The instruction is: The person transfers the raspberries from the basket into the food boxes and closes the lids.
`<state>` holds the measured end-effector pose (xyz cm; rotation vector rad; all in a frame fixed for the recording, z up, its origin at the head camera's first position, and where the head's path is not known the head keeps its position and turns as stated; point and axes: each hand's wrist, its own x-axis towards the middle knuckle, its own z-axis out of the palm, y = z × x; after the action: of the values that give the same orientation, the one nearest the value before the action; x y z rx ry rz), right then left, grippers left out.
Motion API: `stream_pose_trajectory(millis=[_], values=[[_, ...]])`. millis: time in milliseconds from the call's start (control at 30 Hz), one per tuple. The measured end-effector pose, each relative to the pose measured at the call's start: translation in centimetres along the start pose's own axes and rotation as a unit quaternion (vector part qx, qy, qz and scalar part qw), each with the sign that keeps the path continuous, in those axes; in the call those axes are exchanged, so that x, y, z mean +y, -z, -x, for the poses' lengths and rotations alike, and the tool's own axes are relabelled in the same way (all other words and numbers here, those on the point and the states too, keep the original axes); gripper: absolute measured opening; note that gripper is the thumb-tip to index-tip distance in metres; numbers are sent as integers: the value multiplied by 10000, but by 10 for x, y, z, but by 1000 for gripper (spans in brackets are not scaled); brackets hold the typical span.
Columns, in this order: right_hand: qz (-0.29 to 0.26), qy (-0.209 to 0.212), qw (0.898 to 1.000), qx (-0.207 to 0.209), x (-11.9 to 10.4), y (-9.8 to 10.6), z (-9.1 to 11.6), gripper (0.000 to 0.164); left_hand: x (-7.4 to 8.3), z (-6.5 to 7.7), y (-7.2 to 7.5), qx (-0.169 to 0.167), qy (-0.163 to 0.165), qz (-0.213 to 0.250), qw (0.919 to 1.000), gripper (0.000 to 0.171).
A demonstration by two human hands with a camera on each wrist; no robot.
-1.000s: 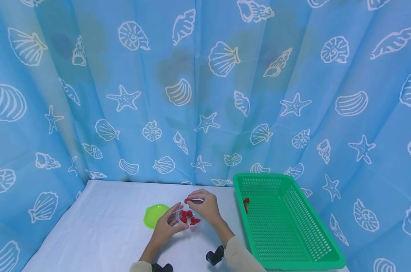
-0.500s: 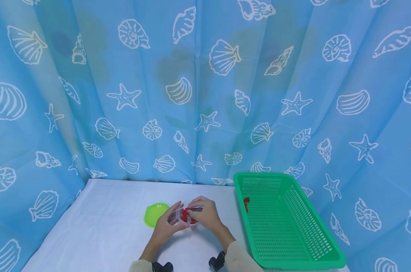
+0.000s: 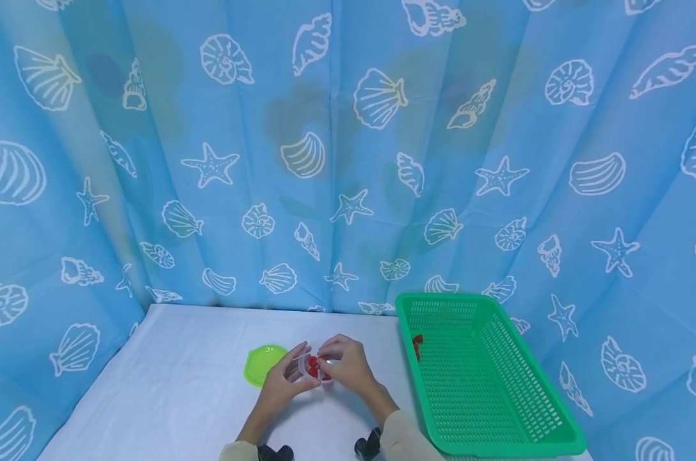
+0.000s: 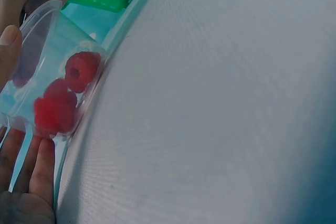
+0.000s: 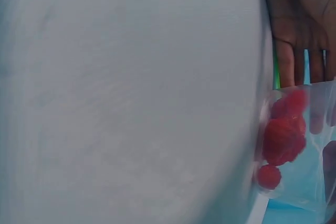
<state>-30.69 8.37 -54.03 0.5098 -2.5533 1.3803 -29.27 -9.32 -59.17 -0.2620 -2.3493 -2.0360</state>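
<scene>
My left hand (image 3: 280, 387) holds a clear plastic cup (image 4: 65, 38) low over the white tabletop, thumb on the near side and fingers round the far side. Several red raspberries (image 4: 83, 71) lie in its bottom, seen through the wall. My right hand (image 3: 350, 366) is at the cup's opening, its fingers bent down inside the rim. Its fingertips are partly hidden by the cup and the fruit, and I cannot tell whether they pinch a raspberry. A lime-green round lid (image 3: 261, 365) lies flat on the table just left of the left hand.
To the right stands a large green perforated basket (image 3: 497, 378), with a few small red pieces (image 3: 417, 346) along its left inner wall. A blue curtain (image 3: 301, 211) with white shell prints hangs behind the white table (image 3: 169, 384) and along its sides.
A second ago my right hand pinched a raspberry above the cup. It has since come down to the opening, fingers inside. The left hand and cup stay nearly in place.
</scene>
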Motion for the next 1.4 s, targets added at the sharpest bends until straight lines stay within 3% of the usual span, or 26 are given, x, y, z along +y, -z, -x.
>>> stream_pose_trajectory(millis=[233, 500, 733, 900, 1033, 1233, 1400], values=[[-126, 431, 9981, 416, -12, 19, -12, 9, 0, 0, -1, 43, 106, 80, 9999, 87], [-237, 823, 9898, 1135, -36, 73, -49, 9, -2, -4, -2, 92, 167, -138, 9997, 87], [-648, 1244, 9771, 1598, -2, 131, -82, 6, -3, -4, -1, 19, 193, -58, 9998, 87], [-154, 514, 9885, 1414, 30, 169, -79, 10, -2, -3, -1, -46, 180, -57, 9998, 87], [265, -44, 9942, 1040, 55, 185, -70, 15, 0, -2, 0, -44, 155, -54, 9999, 86], [387, -729, 9957, 413, 97, 191, -49, 22, -1, -1, 0, -27, 135, -173, 9998, 87], [587, -858, 9943, 227, 120, 188, -31, 22, 0, -1, 0, -49, 152, -103, 9998, 87]])
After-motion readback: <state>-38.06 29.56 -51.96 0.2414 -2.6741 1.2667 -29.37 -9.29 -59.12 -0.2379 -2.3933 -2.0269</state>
